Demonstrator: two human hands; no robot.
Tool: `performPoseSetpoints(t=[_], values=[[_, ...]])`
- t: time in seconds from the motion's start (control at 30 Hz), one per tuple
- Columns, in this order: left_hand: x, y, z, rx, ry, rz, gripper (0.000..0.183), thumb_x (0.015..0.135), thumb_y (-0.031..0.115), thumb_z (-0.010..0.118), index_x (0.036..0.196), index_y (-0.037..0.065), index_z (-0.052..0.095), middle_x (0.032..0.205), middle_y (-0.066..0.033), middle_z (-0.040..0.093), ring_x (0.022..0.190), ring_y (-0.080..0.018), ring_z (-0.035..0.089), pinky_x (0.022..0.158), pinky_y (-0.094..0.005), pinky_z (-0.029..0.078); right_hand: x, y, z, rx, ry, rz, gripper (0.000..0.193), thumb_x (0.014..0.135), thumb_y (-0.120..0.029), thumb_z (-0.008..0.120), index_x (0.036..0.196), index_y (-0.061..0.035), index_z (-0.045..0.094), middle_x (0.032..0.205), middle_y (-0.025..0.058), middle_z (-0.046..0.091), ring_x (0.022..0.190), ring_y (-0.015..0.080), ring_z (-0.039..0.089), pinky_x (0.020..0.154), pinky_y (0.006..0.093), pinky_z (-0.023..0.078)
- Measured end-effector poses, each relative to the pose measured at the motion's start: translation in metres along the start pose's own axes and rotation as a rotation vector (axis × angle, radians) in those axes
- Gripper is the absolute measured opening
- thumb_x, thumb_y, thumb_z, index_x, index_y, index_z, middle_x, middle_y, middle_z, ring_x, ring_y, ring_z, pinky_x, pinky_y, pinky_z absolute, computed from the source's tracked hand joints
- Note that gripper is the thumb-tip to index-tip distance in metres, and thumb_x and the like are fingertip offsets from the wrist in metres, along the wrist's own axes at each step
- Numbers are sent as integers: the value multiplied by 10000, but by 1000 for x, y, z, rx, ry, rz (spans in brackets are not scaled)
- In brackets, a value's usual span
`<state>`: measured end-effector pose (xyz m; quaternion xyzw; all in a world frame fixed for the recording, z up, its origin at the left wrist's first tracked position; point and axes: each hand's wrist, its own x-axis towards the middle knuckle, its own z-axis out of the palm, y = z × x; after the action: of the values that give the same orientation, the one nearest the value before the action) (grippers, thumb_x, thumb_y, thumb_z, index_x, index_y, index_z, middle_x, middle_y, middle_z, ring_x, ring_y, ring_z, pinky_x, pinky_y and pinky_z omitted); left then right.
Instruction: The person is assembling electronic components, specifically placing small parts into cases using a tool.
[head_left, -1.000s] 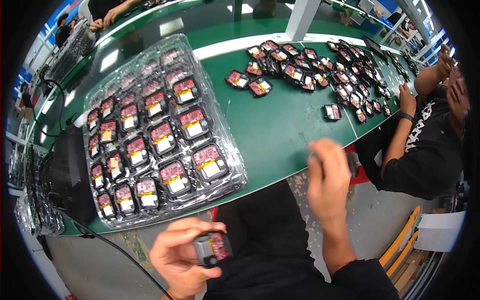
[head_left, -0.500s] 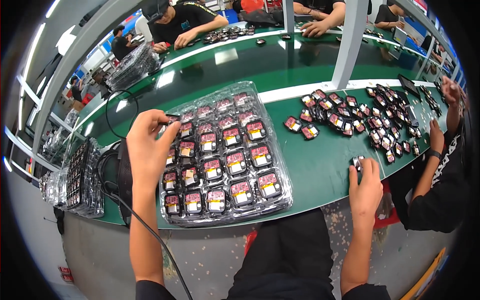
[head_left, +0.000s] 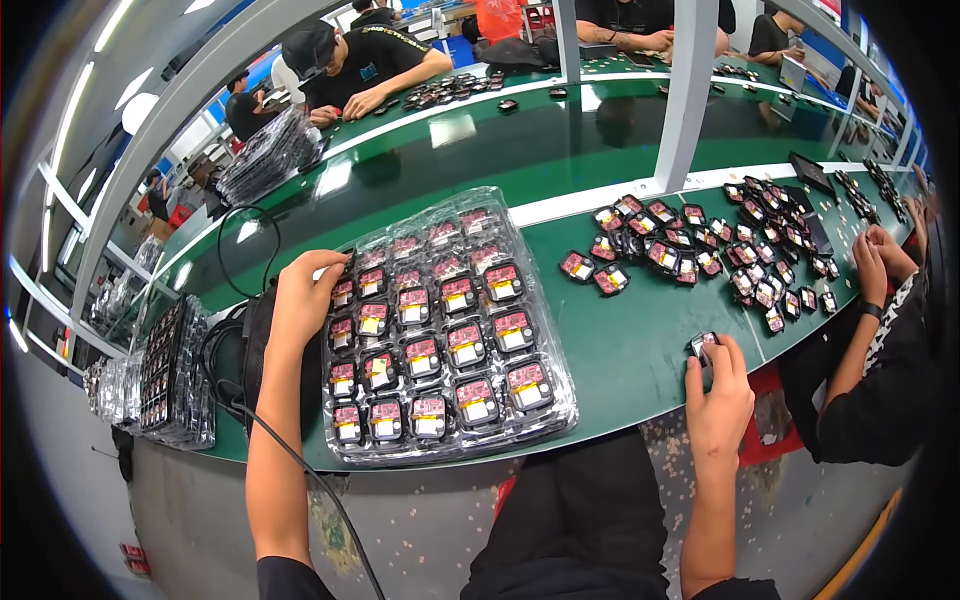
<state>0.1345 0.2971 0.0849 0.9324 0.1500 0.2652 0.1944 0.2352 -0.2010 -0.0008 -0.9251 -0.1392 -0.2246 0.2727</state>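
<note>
A clear plastic tray (head_left: 562, 400) lies on the green bench, its pockets holding rows of small black square devices (head_left: 466, 343) with pink, white and yellow faces. At the tray's far left corner my left hand (head_left: 300, 305) is closed, thumb and fingers pinched on one such device, mostly hidden by the fingertips. My right hand (head_left: 720, 400) is closed around another small black square device (head_left: 703, 346), held over the bench to the right of the tray. Two devices in the tray's left part carry pale yellow patches on their faces.
A loose pile of devices (head_left: 660, 255) spreads along the bench to the right, near a co-worker's hands (head_left: 880, 265). Stacked filled trays (head_left: 165, 370) stand at left. A black cable (head_left: 300, 465) crosses my left forearm. A grey post (head_left: 685, 110) rises beyond the bench; people work across the green belt.
My left hand has come down a little onto the tray's far left corner. My right hand has shifted slightly left and lower, keeping its device. The co-worker's hands at right have come together.
</note>
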Motion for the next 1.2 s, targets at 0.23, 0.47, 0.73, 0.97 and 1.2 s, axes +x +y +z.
performPoseSetpoints(t=[0.23,0.47,0.73,0.97,1.2], values=[[6,5,-2,88,-20,-17,172,900,65,740,1048,-5,790,1079,-184,754,1018,-335,717,923,-389,538,0,-1,0,5,9,3,202,951,-143,713,1104,-19,670,1299,172,662,913,412,728,738,477,590],[17,-7,-4,-54,-57,-202,153,847,15,804,985,-46,775,1014,-141,774,896,-207,737,820,-329,567,0,-4,-2,39,-14,75,206,941,-120,713,1110,-12,666,1301,179,672,1003,426,714,815,474,580],[30,-41,-12,-409,-233,-447,309,853,80,856,1114,-25,730,1064,-81,719,866,-158,701,755,-316,562,-1,-1,-1,20,23,-6,194,943,-144,722,1089,-25,676,1293,170,669,888,416,729,728,480,590],[4,23,-9,-9,127,-96,298,875,75,803,1152,-1,722,1129,-106,730,1053,-248,699,969,-382,523,-1,5,0,18,19,-2,204,938,-141,727,1097,-25,677,1292,178,670,877,419,728,715,480,590],[-42,74,-28,15,-319,162,260,861,81,795,1111,14,779,1184,-156,731,1074,-347,703,944,-391,552,0,2,0,30,32,-11,212,926,-137,739,1096,-22,683,1294,187,674,876,419,732,720,475,593]])
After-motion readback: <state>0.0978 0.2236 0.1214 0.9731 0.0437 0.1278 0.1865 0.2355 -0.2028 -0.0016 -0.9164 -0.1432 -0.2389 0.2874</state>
